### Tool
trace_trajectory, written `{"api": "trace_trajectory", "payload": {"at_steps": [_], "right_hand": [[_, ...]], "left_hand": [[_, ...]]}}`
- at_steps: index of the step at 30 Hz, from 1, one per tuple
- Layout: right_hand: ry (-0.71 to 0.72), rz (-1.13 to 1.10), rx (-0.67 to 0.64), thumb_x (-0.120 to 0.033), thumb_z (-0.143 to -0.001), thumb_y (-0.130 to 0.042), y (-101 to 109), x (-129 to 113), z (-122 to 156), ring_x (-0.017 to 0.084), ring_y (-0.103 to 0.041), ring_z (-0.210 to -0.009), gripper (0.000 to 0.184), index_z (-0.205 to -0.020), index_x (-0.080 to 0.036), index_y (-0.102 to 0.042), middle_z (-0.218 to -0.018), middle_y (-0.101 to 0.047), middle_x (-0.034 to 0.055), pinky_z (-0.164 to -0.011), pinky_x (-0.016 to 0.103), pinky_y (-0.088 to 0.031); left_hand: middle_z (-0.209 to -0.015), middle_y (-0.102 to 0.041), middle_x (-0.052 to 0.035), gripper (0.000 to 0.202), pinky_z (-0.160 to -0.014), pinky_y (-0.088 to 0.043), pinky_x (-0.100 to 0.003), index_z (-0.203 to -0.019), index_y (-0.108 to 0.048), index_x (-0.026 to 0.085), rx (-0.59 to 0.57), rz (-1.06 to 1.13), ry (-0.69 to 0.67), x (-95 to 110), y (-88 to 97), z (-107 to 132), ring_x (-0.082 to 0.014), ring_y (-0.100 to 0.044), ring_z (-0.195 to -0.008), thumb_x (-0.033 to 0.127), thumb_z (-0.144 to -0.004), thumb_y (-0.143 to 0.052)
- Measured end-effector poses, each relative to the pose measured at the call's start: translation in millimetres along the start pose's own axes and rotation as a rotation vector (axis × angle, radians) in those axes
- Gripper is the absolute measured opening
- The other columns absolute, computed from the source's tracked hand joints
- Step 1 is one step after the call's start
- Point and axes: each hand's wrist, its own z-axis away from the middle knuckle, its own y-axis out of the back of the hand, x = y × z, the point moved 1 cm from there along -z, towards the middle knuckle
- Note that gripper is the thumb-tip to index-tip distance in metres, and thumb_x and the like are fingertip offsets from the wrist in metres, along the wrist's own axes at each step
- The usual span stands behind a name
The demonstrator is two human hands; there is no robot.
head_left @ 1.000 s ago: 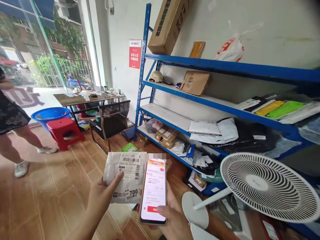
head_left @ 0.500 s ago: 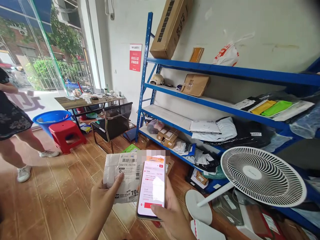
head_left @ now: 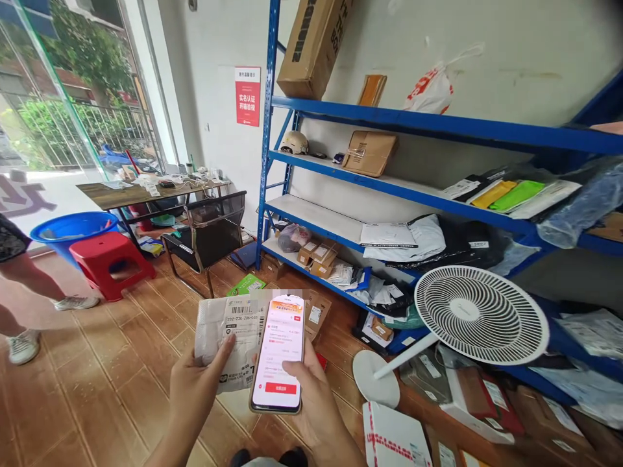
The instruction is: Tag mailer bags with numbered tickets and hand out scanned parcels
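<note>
A white padded parcel (head_left: pixel 211 337) with a printed shipping label is gripped in my left hand (head_left: pixel 202 376), thumb across its front. My right hand (head_left: pixel 314 395) is wrapped round a smartphone (head_left: pixel 280 353), held upright in front of the parcel's right edge. Lit on the phone screen are lines of text and a red button near the bottom. The right thumb rests over the screen's right side, above that button. The phone covers part of the label, and the fingers behind both things are hidden.
Blue metal shelves (head_left: pixel 413 120) hold parcels and boxes along the wall. A white fan (head_left: pixel 481 314) stands at right, near a white box (head_left: pixel 395 434) on the floor. At left are a black chair (head_left: pixel 207 230), a red stool (head_left: pixel 111 259), a blue tub (head_left: pixel 68 233) and a person's legs (head_left: pixel 46 282).
The view has turned right and tipped down a little. My right thumb has moved up the screen from the red button. Both hands keep hold of the parcel and the phone.
</note>
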Motion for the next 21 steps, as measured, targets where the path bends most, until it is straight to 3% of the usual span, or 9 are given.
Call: {"api": "trace_trajectory", "payload": {"at_steps": [5, 11, 21], "right_hand": [[-0.03, -0.111, 0.058, -0.035, -0.068, -0.068, 0.1, 6.3, -7.4, 0.027, -0.071, -0.075, 0.064, -0.128, -0.023, -0.046, -0.095, -0.073, 0.0059, -0.073, 0.043, -0.054], [-0.026, -0.048, 0.151, -0.033, -0.063, -0.074, 0.8, 8.9, -8.7, 0.024, -0.07, -0.073, 0.057, -0.115, -0.023, -0.053, -0.092, -0.073, 0.0027, -0.071, 0.04, -0.055], [-0.058, -0.069, 0.052, -0.036, -0.067, -0.065, 4.3, 4.4, -2.9, 0.025, -0.069, -0.082, 0.044, -0.107, -0.022, -0.054, -0.097, -0.072, 0.0055, -0.073, 0.04, -0.054]], "left_hand": [[-0.078, -0.075, -0.0101, 0.053, -0.051, -0.055, -0.027, -0.08, -0.066, 0.013, 0.009, -0.002, 0.042, -0.7, -1.3, 1.8, -0.0304, -0.07, -0.076, 0.053, -0.047, -0.077], [-0.076, -0.074, -0.0096, 0.054, -0.049, -0.055, -0.028, -0.081, -0.067, 0.012, 0.016, -0.01, 0.032, -4.4, -0.9, 0.6, -0.0291, -0.069, -0.07, 0.052, -0.047, -0.078], [-0.074, -0.074, -0.008, 0.047, -0.049, -0.055, -0.026, -0.076, -0.067, 0.013, 0.035, 0.056, 0.073, -0.3, -2.6, 6.6, -0.0263, -0.069, -0.066, 0.046, -0.044, -0.078]]}}
